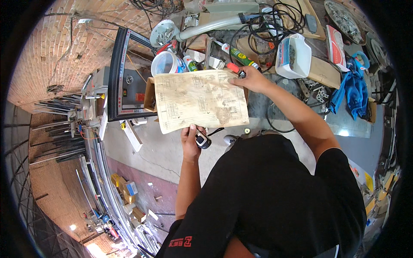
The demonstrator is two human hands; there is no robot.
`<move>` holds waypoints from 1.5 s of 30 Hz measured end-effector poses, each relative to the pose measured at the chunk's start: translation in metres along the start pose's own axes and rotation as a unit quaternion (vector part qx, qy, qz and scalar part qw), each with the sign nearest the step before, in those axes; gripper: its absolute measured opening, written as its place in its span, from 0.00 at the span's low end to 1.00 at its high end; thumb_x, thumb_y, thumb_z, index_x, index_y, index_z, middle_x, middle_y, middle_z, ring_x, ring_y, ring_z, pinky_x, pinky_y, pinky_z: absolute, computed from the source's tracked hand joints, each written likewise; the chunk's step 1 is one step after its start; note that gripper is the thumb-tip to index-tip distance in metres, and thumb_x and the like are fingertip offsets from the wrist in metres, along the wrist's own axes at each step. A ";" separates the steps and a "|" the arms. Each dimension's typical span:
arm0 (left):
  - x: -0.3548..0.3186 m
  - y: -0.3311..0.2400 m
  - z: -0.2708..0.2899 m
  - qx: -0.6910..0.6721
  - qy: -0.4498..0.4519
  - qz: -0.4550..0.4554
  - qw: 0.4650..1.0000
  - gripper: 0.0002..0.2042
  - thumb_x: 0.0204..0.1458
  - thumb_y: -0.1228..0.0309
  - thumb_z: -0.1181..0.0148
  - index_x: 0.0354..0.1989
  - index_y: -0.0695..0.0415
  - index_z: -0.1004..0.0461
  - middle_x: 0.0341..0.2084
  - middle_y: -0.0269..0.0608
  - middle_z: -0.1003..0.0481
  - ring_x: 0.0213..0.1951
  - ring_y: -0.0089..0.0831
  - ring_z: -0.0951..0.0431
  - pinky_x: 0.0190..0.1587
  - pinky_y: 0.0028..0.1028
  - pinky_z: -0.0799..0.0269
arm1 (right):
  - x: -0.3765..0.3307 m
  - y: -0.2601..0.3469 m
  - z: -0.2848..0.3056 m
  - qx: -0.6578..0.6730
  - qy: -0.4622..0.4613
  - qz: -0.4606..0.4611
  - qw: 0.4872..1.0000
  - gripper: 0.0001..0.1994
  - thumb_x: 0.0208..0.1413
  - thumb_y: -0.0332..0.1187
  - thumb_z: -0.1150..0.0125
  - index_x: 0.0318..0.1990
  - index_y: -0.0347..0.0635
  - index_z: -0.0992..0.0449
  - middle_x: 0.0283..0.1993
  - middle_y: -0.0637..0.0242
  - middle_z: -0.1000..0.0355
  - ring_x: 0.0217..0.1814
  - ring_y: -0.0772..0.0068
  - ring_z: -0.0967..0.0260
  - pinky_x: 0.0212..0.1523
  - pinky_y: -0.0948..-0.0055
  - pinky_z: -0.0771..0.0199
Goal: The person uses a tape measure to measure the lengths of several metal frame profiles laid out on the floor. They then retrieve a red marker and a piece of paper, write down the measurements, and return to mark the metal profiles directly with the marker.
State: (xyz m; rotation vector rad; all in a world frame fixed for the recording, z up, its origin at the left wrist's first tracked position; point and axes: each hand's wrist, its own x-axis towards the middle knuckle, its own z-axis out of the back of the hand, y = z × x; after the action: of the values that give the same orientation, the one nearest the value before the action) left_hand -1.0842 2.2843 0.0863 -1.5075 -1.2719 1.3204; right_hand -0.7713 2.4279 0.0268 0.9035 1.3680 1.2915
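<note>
Brick wall (43,53) flanks a cluttered bench (259,104) beneath paper (200,101).

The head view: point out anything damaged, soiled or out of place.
The yellowed rectangular paper sheet looks worn and dirty, with brownish blotches, especially across its right half. Farther right, the crumpled bright-blue fabric looks carelessly dropped, bunched up rather than folded.

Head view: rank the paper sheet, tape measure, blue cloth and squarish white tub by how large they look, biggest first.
1. Paper sheet
2. Blue cloth and squarish white tub: too alike to rank
3. Tape measure
</note>
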 end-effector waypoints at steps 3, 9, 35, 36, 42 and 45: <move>-0.001 0.003 0.003 -0.017 -0.023 -0.010 1.000 0.10 0.68 0.64 0.43 0.41 0.58 0.24 0.29 0.39 0.23 0.30 0.27 0.23 0.33 0.27 0.25 | -0.003 0.008 0.005 0.057 0.008 -0.001 0.998 0.19 0.55 0.37 0.26 0.47 0.30 0.18 0.38 0.65 0.20 0.37 0.79 0.26 0.43 0.76 0.26; -0.001 0.003 0.005 -0.026 -0.021 -0.015 0.999 0.09 0.69 0.66 0.45 0.46 0.59 0.25 0.29 0.38 0.23 0.29 0.27 0.23 0.33 0.27 0.25 | -0.014 0.028 0.018 0.118 0.008 -0.013 0.993 0.17 0.56 0.36 0.25 0.47 0.34 0.19 0.38 0.68 0.20 0.35 0.80 0.28 0.39 0.78 0.28; 0.025 -0.060 0.031 0.255 -0.211 -0.152 0.931 0.09 0.68 0.70 0.43 0.38 0.62 0.21 0.28 0.33 0.23 0.32 0.19 0.27 0.35 0.23 0.31 | -0.039 0.000 0.046 0.160 -0.113 -0.067 0.978 0.18 0.62 0.42 0.31 0.52 0.39 0.19 0.41 0.69 0.18 0.21 0.91 0.46 0.21 0.83 0.50; 0.026 -0.073 0.038 0.320 -0.257 -0.161 0.898 0.09 0.67 0.71 0.43 0.38 0.63 0.21 0.28 0.33 0.23 0.32 0.20 0.27 0.34 0.23 0.31 | -0.042 -0.002 0.049 0.163 -0.116 -0.071 0.977 0.17 0.62 0.42 0.31 0.50 0.40 0.19 0.40 0.71 0.18 0.22 0.91 0.45 0.21 0.83 0.50; 0.016 -0.127 0.047 0.590 -0.310 -0.313 0.677 0.10 0.59 0.77 0.39 0.46 0.54 0.16 0.29 0.37 0.22 0.29 0.33 0.22 0.32 0.30 0.26 | -0.057 -0.013 0.052 0.143 -0.148 -0.087 0.975 0.15 0.62 0.41 0.31 0.49 0.40 0.18 0.40 0.72 0.18 0.27 0.89 0.37 0.26 0.84 0.42; 0.008 -0.106 0.033 0.679 -0.247 -0.319 0.614 0.16 0.56 0.77 0.38 0.50 0.45 0.15 0.28 0.34 0.23 0.29 0.34 0.23 0.32 0.33 0.24 | -0.056 -0.018 0.036 0.117 -0.130 -0.046 0.983 0.13 0.63 0.37 0.33 0.47 0.37 0.18 0.40 0.67 0.18 0.41 0.80 0.26 0.45 0.77 0.28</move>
State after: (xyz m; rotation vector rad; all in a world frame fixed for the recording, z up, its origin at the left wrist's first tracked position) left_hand -1.1375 2.3134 0.1789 0.4017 -0.5292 1.5313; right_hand -0.7221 2.3799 0.0214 1.1140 1.3527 0.9185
